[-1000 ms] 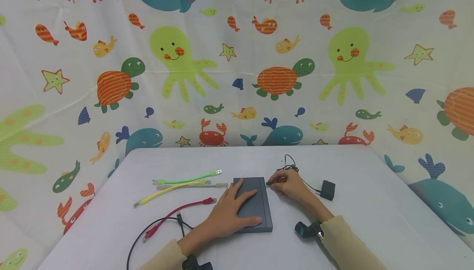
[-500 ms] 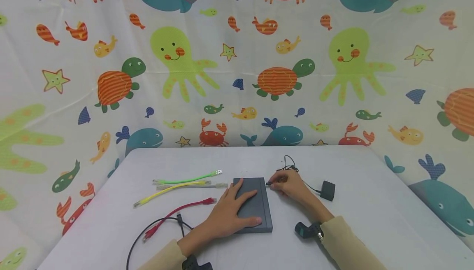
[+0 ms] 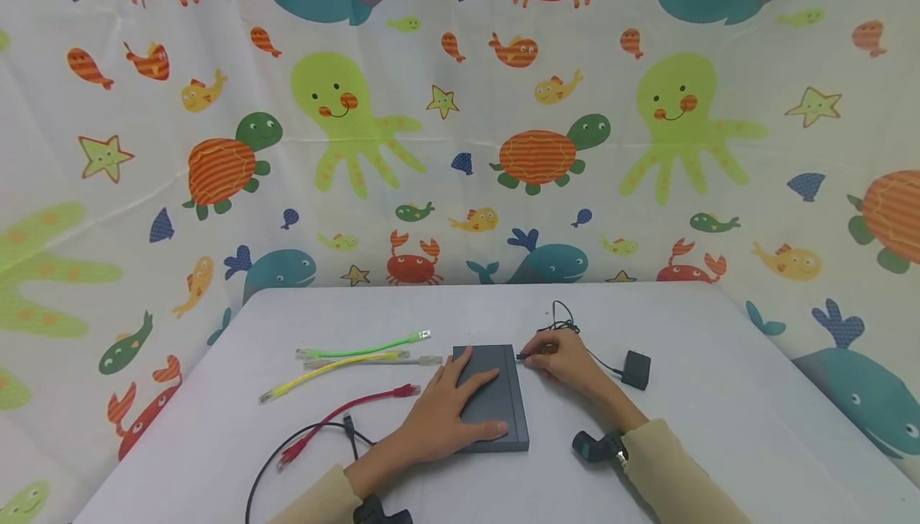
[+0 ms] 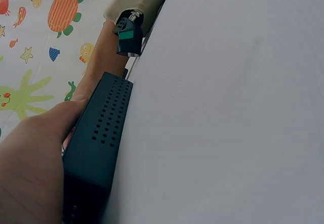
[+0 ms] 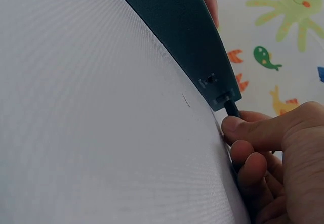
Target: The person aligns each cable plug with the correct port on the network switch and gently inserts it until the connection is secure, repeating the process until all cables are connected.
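Note:
A flat dark grey box (image 3: pixel 496 400), likely a network switch, lies on the white table; rows of vent holes mark one side in the left wrist view. My left hand (image 3: pixel 446 420) rests on its top with fingers spread, holding it down. At the box's far right corner, my right hand (image 3: pixel 561 356) pinches a black power plug (image 5: pixel 232 108) between thumb and index finger. The plug's tip meets a socket in the box's side in the right wrist view; how deep it sits is hard to tell. Its cord runs to a black power adapter (image 3: pixel 636 369).
Left of the box lie a green network cable (image 3: pixel 366 349), a yellow one (image 3: pixel 323 372), a grey one (image 3: pixel 424 360) and a red one (image 3: pixel 338 408). A black cable (image 3: pixel 276 452) curves across the red one. Bundled black cord (image 3: pixel 564 324) lies behind my right hand.

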`<state>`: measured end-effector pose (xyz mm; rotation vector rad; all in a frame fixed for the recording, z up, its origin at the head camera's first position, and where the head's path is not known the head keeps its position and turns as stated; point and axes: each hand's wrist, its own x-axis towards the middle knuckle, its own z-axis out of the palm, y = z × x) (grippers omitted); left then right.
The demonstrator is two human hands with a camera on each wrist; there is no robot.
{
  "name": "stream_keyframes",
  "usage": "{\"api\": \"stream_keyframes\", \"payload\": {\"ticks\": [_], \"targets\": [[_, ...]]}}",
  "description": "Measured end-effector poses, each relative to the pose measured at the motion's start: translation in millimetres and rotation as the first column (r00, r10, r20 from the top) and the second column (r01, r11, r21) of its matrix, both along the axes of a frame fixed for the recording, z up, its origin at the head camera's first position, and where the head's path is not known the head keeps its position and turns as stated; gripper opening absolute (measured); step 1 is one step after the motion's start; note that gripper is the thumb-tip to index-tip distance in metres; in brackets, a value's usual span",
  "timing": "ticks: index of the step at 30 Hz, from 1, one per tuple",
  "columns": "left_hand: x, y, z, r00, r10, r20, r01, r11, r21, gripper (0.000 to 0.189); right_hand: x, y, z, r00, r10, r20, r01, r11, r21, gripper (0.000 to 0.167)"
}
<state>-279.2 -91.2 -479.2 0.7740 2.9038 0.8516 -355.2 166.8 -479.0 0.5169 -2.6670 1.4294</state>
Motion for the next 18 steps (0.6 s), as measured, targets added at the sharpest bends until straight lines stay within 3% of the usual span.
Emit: {"api": "stream_keyframes", "payload": {"ticks": [18], "targets": [[0.2, -0.1, -0.9, 1.0, 0.001, -0.005, -0.001, 1.0, 0.001, 0.076, -0.7, 1.7, -2.4, 1.0, 0.004, 0.009, -0.004, 1.0, -0.026, 0.011]]}}
